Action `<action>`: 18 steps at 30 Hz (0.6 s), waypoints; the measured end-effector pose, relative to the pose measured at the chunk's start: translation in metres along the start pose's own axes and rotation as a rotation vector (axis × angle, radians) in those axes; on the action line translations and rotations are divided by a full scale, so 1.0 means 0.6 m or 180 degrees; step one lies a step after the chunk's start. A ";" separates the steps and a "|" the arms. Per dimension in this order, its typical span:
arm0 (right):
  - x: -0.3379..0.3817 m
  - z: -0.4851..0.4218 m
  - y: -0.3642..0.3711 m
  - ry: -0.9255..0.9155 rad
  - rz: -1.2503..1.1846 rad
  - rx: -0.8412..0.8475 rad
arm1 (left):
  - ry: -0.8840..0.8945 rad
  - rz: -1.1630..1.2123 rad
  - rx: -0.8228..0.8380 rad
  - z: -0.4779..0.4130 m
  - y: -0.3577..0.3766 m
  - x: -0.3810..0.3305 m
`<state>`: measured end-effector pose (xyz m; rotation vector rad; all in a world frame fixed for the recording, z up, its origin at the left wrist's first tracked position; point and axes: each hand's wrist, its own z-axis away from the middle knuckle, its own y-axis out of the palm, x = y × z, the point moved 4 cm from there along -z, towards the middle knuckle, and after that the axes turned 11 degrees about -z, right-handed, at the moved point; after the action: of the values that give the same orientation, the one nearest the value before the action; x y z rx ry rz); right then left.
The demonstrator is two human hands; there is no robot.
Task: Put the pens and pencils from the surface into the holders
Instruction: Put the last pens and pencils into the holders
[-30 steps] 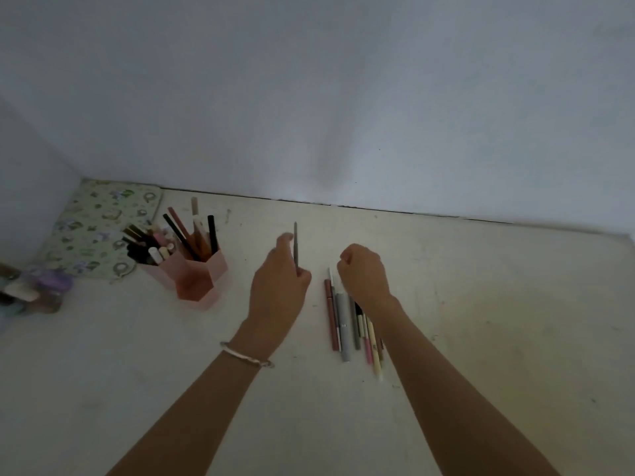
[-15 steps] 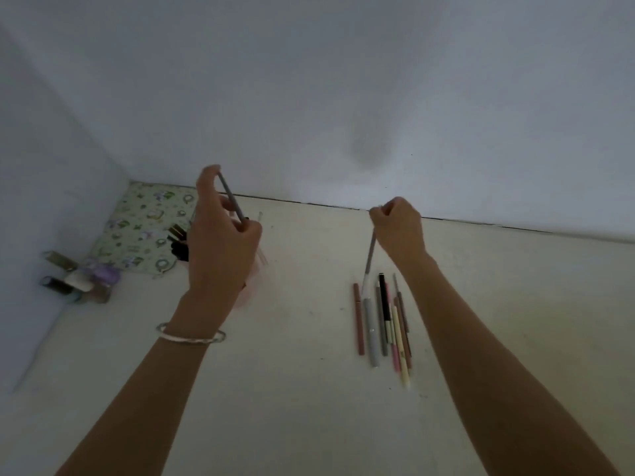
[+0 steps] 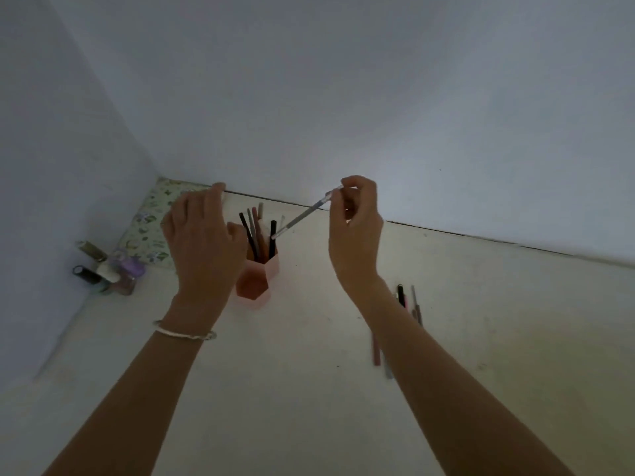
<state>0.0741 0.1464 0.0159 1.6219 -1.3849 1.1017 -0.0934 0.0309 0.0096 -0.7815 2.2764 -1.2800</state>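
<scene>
A pink hexagonal holder (image 3: 253,284) stands on the pale surface with several pens and pencils upright in it. My left hand (image 3: 202,242) hovers just left of and over the holder, fingers relaxed and spread, holding nothing. My right hand (image 3: 355,231) is raised to the right of the holder and pinches the top end of a grey pen (image 3: 304,214), which slants down-left with its tip above the holder's rim. Several loose pens and pencils (image 3: 409,304) lie on the surface, partly hidden behind my right forearm.
A floral patterned mat (image 3: 151,221) lies in the back left corner. Small bottles and jars (image 3: 110,269) cluster by the left wall. Walls close the space at the back and left. The pale surface (image 3: 309,389) spreads toward me and to the right.
My left hand has let go of its thin pen at the holder and is now empty. My right hand has lifted the grey pen from the pile and carried it left toward the holder.
</scene>
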 end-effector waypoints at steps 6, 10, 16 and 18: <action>-0.045 0.051 0.082 -0.0149 0.0841 0.1085 | -0.0245 0.0719 -0.0030 0.005 -0.053 0.032; -0.046 0.069 0.091 -0.0572 0.1088 0.1386 | -0.0110 0.0924 -0.0111 0.028 -0.064 0.004; -0.028 0.002 -0.031 -0.0216 0.0680 0.0086 | 0.0437 0.1154 0.1302 0.131 0.011 -0.156; -0.026 -0.013 -0.080 -0.0053 0.0734 -0.0100 | 0.0538 0.0977 0.2081 0.179 0.054 -0.215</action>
<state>0.1193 0.1670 0.0043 1.4789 -1.6231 1.1929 0.0597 0.0599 -0.0611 -0.0938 1.8039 -1.8242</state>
